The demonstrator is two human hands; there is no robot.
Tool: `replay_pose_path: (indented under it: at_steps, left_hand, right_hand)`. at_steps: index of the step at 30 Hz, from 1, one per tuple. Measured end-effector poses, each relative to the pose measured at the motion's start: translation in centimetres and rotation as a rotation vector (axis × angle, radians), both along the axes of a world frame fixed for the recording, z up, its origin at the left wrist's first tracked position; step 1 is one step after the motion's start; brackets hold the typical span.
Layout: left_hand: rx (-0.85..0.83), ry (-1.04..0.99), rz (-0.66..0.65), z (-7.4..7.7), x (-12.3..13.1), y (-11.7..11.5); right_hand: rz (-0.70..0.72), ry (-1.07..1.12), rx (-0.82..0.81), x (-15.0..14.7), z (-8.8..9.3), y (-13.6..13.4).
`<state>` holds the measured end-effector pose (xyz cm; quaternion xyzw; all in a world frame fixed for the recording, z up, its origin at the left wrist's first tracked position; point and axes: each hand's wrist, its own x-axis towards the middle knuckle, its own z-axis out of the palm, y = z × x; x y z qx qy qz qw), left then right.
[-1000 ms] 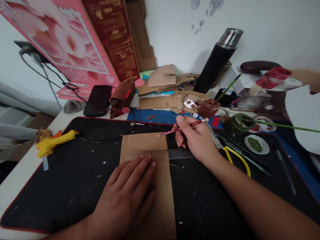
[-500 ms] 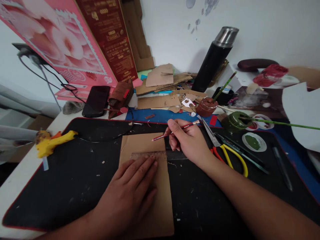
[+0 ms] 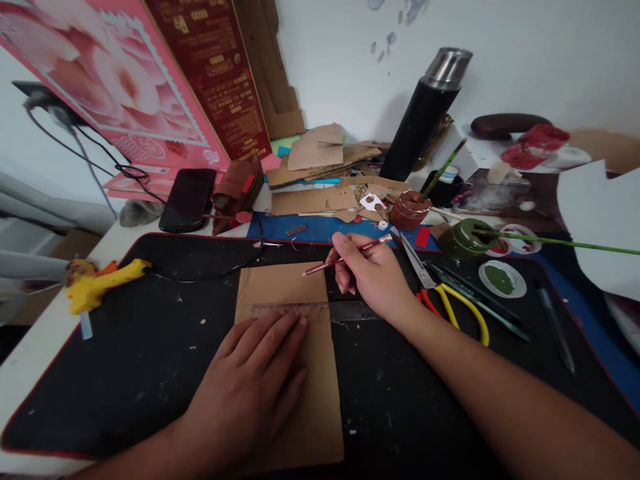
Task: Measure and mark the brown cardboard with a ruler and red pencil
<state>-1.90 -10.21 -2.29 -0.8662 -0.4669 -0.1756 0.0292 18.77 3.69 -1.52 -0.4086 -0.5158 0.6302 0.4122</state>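
A rectangular piece of brown cardboard (image 3: 320, 373) lies on the black mat in front of me. Across its upper part runs a clear ruler (image 3: 357, 311), its right end reaching past the cardboard onto the mat. My left hand (image 3: 245, 380) rests on the cardboard with fingers stretched out, the fingertips on the ruler's lower edge. A red and dark striped pencil (image 3: 315, 269) is pinched in my right hand (image 3: 367, 270), its tip pointing left over the cardboard's top part. Whether that tip touches the cardboard I cannot tell.
Scissors (image 3: 445, 300) and pens (image 3: 557, 327) lie right of my right hand. Paint jars (image 3: 465, 241), a black thermos (image 3: 423, 120) and cardboard scraps (image 3: 315, 200) stand behind. A yellow glue gun (image 3: 105, 283) and a phone (image 3: 187, 200) are at left.
The ruler has slid slightly left over the cardboard, with my left hand shifting along with it. My right hand still holds the pencil in much the same spot. The whole view has shifted a little.
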Motion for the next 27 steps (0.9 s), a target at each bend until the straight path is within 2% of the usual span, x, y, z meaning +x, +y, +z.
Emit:
replay_pose_path:
  at_steps: [10, 21, 27]
  left_hand:
    - [-0.037, -0.033, -0.06, -0.01, -0.2, 0.06]
    - [-0.047, 0.045, -0.105, -0.07, 0.13, 0.37]
    - [-0.061, 0.07, -0.113, -0.1, 0.09, 0.35]
  right_hand:
    - [0.013, -0.017, 0.034, 0.08, -0.27, 0.08]
    - [0.015, 0.002, 0.042, -0.19, 0.18, -0.45]
    - [0.022, -0.003, 0.029, -0.58, -0.15, -0.7]
